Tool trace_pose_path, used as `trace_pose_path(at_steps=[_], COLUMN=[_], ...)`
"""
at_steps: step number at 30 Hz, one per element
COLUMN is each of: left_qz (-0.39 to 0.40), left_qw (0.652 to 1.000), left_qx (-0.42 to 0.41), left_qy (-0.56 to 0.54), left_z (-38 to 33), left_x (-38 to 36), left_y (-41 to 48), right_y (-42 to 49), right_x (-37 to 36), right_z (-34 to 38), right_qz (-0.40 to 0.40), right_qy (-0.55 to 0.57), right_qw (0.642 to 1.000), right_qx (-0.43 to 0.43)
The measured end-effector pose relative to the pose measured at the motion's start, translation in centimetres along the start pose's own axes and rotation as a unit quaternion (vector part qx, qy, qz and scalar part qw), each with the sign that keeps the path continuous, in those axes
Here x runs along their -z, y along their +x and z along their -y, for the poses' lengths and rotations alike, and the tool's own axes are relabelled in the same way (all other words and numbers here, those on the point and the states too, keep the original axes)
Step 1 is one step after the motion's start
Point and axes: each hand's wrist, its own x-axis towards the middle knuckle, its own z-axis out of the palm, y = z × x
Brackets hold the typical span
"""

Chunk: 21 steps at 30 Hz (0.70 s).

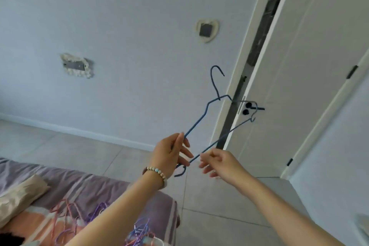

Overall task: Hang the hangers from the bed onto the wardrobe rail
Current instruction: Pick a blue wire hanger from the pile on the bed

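Blue hanger [194, 126] is up in the air in front of the person, well above the bed [119, 185], tilted, with its hook pointing up toward the wall. The head view is the only one, so that's what there is to go on.

The left hand [173, 154], beaded bracelet [157, 171] on the wrist, has its grip closed on the hanger's lower left corner, fingers curled round the wire. The right hand [219, 164] sits just beside it, and its grip is a pinch on the long bottom bar between thumb and fingertips. So both hands are on the same hanger, close together at its low end. The far end of the bar, with a little curl on it, lines up in front of the door handle [249, 106].

Down at the bottom left, a pile of hangers [139, 231] in pink, purple and blue lies tangled on the striped bed cover, near the bed's foot end. A beige pillow [20, 191] lies further left on the bed.

Behind all that is a white door [299, 66], slightly ajar, grey floor tiles [219, 225], and two wall switches [207, 30] with frilly frames.
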Motion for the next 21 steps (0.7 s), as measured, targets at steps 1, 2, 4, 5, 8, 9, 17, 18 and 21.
trace_pose_path(at_steps=[1, 2, 4, 5, 8, 9, 17, 18, 21], left_qz=[0.026, 0.055, 0.118, 0.151, 0.242, 0.267, 0.434, 0.449, 0.486], left_qw=[1.0, 0.998, 0.991, 0.985, 0.962, 0.953, 0.879, 0.871, 0.848], left_qx=[-0.011, -0.024, -0.052, -0.065, -0.102, -0.116, -0.185, -0.192, -0.205], left_qy=[0.011, 0.022, 0.042, 0.049, 0.074, 0.08, 0.067, 0.064, 0.051], left_z=[-2.1, -4.2, -8.4, -10.5, -16.3, -18.1, -30.5, -31.7, -34.7], left_x=[-1.5, -2.9, -5.9, -7.4, -11.6, -13.0, -24.5, -26.0, -30.6], left_y=[0.1, 0.1, -0.2, -0.5, -1.6, -2.1, -8.9, -9.9, -13.0], right_y=[-1.2, -2.4, -5.2, -6.6, -11.1, -12.7, -27.1, -28.8, -33.8], right_x=[2.4, 4.8, 9.3, 11.4, 17.5, 19.3, 31.7, 33.1, 37.0], right_z=[0.8, 1.6, 3.3, 4.1, 5.7, 6.0, 6.3, 6.1, 5.1], right_qz=[-0.023, -0.046, -0.095, -0.116, -0.174, -0.193, -0.324, -0.337, -0.376], right_qy=[0.01, 0.025, 0.051, 0.065, 0.095, 0.102, 0.125, 0.121, 0.111], right_qw=[1.0, 0.998, 0.993, 0.989, 0.976, 0.971, 0.925, 0.92, 0.905], right_qx=[0.011, 0.022, 0.046, 0.058, 0.09, 0.099, 0.156, 0.158, 0.166])
